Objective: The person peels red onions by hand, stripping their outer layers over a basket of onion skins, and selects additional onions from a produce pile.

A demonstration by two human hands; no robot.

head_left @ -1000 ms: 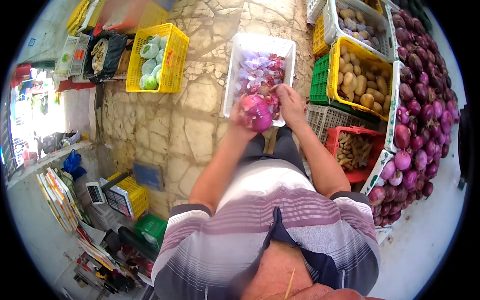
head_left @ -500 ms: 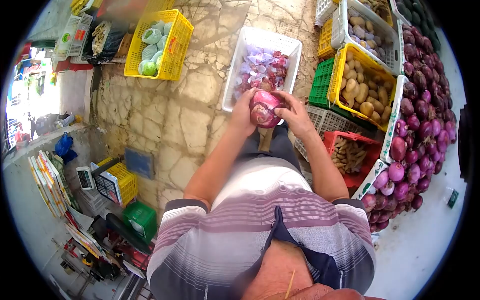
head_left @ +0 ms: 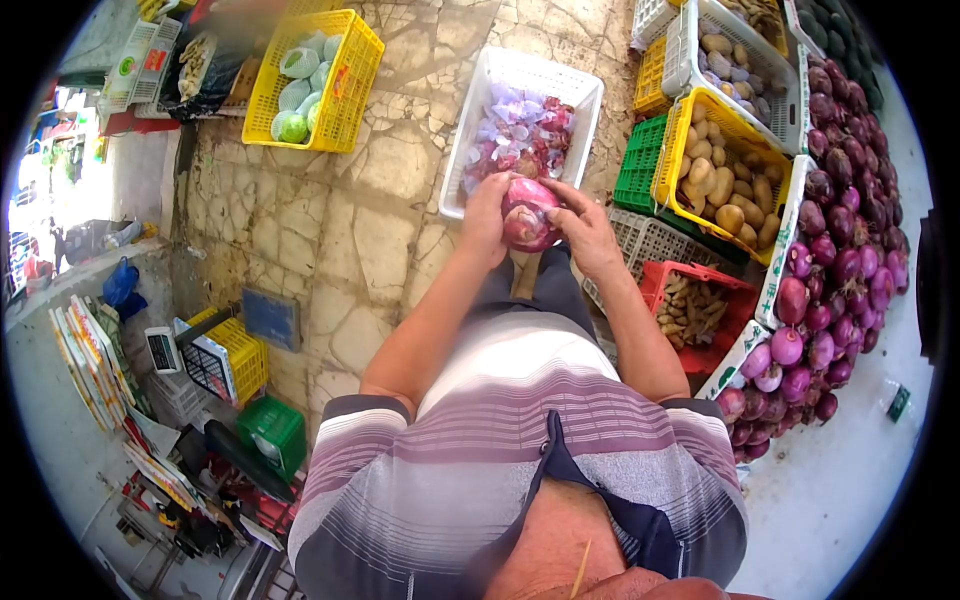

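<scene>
The left hand (head_left: pixel 487 217) and right hand (head_left: pixel 590 234) are clasping a round, glossy purple onion (head_left: pixel 530 214); a white rectangular plastic crate (head_left: pixel 542 70) is edging twelve o'clock, tan stone flooring (head_left: pixel 370 250) stretching toward nine.

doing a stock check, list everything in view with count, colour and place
held onion: one, purple-red, centre
floor bin: one, white, ahead
peelings: many, purple and lilac, in floor bin
piled onions: many, purple, far right
potatoes: many, tan, in right yellow crate
roots: many, tan, in red crate
netted produce: several, pale green, in upper-left yellow crate
stacked crate: one, green, right
floor panel: one, blue, left
bag: one, blue, left
small tub: one, green, lower left
other crates: several, mixed, both sides
clutter: count unclear, mixed, lower left
left hand: one, bare, on held onion
right hand: one, bare, on held onion
</scene>
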